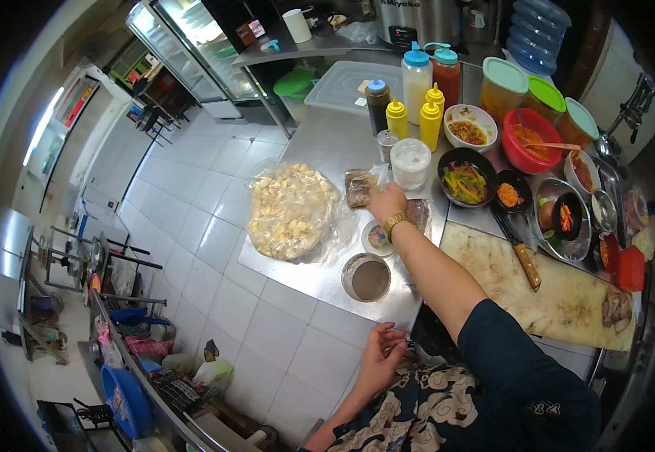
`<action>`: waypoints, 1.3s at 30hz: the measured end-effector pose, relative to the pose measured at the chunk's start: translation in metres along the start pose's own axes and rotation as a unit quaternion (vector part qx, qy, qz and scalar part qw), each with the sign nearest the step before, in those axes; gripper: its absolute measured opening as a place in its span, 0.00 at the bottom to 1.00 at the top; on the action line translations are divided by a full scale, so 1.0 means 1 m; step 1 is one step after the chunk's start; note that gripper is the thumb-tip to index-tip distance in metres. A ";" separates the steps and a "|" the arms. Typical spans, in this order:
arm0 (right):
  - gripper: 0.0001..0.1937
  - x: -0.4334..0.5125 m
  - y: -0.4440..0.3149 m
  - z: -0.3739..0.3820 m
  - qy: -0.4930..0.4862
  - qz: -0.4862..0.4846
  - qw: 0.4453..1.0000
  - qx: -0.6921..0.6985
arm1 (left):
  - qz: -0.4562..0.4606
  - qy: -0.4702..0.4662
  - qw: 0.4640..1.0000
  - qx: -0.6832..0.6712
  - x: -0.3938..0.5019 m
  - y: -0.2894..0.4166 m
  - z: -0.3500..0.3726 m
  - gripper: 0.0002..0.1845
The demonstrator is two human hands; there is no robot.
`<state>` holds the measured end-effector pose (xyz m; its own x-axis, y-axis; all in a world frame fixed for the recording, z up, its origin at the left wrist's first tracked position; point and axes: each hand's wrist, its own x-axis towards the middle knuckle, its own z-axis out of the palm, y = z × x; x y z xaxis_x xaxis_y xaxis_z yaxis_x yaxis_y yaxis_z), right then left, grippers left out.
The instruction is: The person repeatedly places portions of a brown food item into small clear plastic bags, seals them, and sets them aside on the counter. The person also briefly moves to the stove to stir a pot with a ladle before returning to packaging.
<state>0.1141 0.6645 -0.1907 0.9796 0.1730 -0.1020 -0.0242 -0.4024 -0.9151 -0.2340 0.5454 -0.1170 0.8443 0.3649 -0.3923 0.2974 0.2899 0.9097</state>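
Observation:
My right hand (388, 203), with a gold-coloured watch at the wrist, reaches over the steel table and grips a clear plastic packet (358, 188) of brown food. Some of its fingers are hidden. Another flat packet (419, 217) lies partly behind that wrist. To the left sits a large clear bag (292, 212) of pale, rounded pieces. Nearer me are a round lid (378, 238) with a coloured label and an uncovered tub (366, 277) of grey-brown powder. My left hand (383, 355) hangs beside the table's front edge, empty, its fingers loosely bent and apart.
A white lidded tub (410, 165) and several yellow squeeze bottles (397, 118) stand behind the packets. To the right are a black bowl of sliced peppers (464, 179), a red bowl (531, 141) and a stained cutting board (491, 271) with a wooden-handled knife (525, 265).

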 end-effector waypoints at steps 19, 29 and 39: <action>0.22 -0.128 -0.006 -0.238 -0.227 -0.343 0.912 -0.014 | -0.026 -0.127 0.991 0.027 0.033 0.013 0.043 0.21; 0.13 -0.250 0.182 -0.642 0.395 0.001 0.909 -0.130 | 0.025 -0.274 0.957 0.087 0.073 0.042 0.159 0.18; 0.17 -0.176 0.304 -0.903 0.435 0.118 0.829 -0.330 | 0.027 -0.276 0.958 0.078 0.021 -0.001 0.311 0.18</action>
<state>0.1145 -0.3003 -0.0983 0.7433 -0.5791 0.3348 -0.4030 -0.7872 -0.4669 -0.0785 0.2778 -0.0841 0.9545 -0.1603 -0.2516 0.2733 0.1321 0.9528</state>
